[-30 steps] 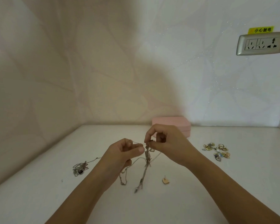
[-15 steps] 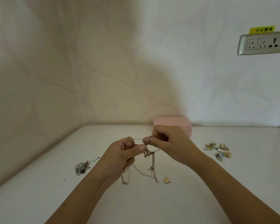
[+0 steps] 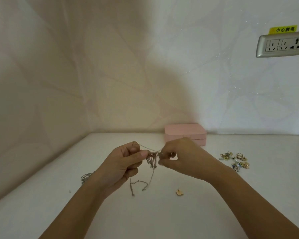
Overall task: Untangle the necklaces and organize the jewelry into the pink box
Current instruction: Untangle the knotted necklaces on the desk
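A: Start big. Where is this happening?
B: On a white table (image 3: pixel 248 204) that fills the lower half of the frame. Both hands are held up over its middle, probably so the loose ends hang free instead of bunching on the surface.
A: How do the hands hold?
B: The left hand (image 3: pixel 123 163) is curled, with its thumb pressed against a finger to pinch a strand. The right hand (image 3: pixel 183 157) pinches the other side of the snarl with its fingertips. A thin strand runs taut between them, so I judge they are drawing the knot apart.
A: And the pink box?
B: The pink box (image 3: pixel 185 133) sits just above the right hand, at the back of the table against the wall, lid down. It looks parked out of the way until something is ready to go in.
A: The necklaces themselves?
B: The necklaces (image 3: pixel 152 156) are knotted between the two hands at frame centre, and their ends dangle toward the table.
A: Anything smaller?
B: A heap of earrings (image 3: pixel 235 160) lies right of centre, well apart from the hands, likely waiting its turn. Another chain (image 3: pixel 85 176) lies at lower left, partly hidden behind the left wrist. Smallest of all, a single stud (image 3: pixel 179 192) lies alone just below the right wrist.
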